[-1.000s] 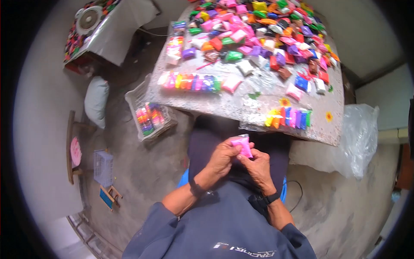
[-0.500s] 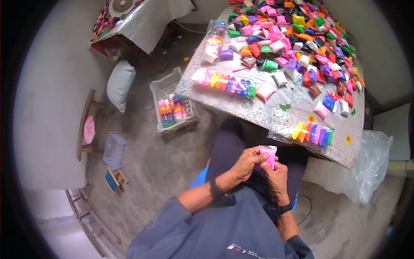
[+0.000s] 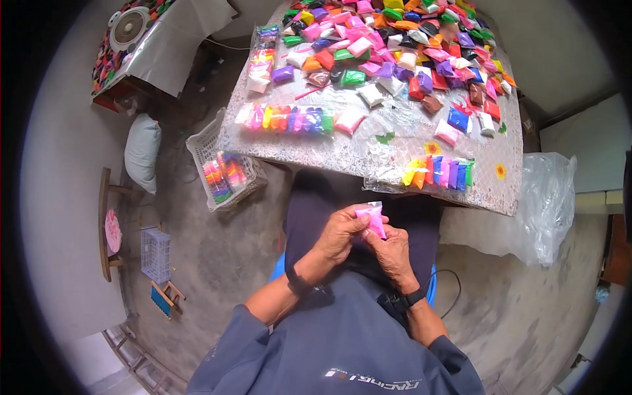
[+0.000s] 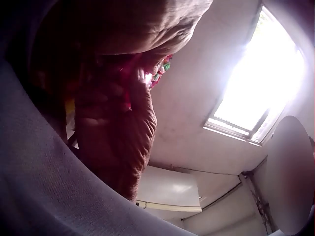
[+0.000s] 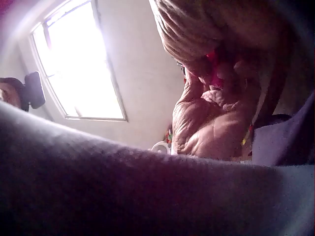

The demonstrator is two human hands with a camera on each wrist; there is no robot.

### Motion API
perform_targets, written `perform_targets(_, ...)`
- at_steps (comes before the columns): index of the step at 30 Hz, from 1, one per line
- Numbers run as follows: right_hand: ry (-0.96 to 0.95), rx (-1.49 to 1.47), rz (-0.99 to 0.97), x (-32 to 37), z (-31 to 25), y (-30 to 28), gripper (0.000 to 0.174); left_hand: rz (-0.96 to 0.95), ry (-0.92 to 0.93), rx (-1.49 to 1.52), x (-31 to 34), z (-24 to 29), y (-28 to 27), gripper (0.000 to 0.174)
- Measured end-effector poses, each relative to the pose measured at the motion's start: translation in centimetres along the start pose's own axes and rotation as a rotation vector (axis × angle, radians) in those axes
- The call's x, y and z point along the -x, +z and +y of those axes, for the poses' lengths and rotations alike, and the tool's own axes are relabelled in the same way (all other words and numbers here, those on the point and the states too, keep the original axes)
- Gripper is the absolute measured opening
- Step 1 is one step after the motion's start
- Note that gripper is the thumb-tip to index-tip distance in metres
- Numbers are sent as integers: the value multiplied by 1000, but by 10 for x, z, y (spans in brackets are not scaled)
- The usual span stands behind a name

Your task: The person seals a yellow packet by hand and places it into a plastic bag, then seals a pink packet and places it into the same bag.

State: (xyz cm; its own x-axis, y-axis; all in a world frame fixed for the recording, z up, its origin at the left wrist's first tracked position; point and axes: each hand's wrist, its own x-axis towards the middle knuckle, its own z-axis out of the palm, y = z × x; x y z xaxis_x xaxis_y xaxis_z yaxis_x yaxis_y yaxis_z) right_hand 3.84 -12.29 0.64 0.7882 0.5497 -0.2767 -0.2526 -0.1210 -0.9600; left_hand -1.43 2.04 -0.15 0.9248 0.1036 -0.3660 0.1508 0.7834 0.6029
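Over the lap in the head view, both hands hold one small pink packet (image 3: 376,222) with a clear top edge. The left hand (image 3: 337,236) pinches it from the left, thumb across its face. From the lower right, the right hand (image 3: 393,251) grips its bottom part between thumb and fingers. In the left wrist view the palms are dark, with a bit of pink between them. The right wrist view gives a similar glimpse of the pink packet (image 5: 215,69) behind the fingers. Nearest on the table lies a clear bag of colored packets (image 3: 438,172).
A patterned table (image 3: 487,191) stands ahead, heaped with loose colored packets (image 3: 368,46). Two more filled clear bags, one a long bag (image 3: 286,120), lie at its left. A white crate (image 3: 204,141) with packed bags sits on the floor. Clear plastic sheeting (image 3: 546,210) hangs at right.
The head view swung left and came back, shifting the whole scene. Both hands keep hold of the pink packet, which tilted slightly between them.
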Motion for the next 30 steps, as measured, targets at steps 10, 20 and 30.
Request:
perform_targets(10,40,-53,13,-1,2,5,16,26,4,0,-4,0,-4,37)
perform_targets(20,42,-51,-61,3,2,4,14,29,23,-53,-2,2,-8,36)
perform_targets(30,19,-75,-106,2,-10,1,16,21,40,-25,-4,3,-7,39)
